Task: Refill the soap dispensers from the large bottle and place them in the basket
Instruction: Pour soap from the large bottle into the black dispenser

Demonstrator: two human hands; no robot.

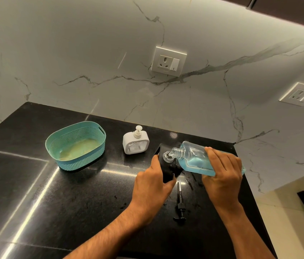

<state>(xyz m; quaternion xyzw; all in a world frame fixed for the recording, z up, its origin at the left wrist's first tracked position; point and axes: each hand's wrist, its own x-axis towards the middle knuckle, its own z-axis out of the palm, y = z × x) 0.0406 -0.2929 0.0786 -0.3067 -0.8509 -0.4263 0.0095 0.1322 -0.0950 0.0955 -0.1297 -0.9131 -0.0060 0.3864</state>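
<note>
My right hand grips the large clear bottle of blue soap, tipped on its side with its open mouth to the left. That mouth rests against the clear neck of a black dispenser, which my left hand holds upright on the counter. The black pump head lies loose on the counter, just in front of my hands. A white dispenser with its pump on stands behind and to the left. A teal basket sits further left, holding no dispenser.
The black stone counter ends at a right edge near my right wrist. Dark wet spots lie around the black dispenser. A marble wall rises behind, with two white power sockets on it.
</note>
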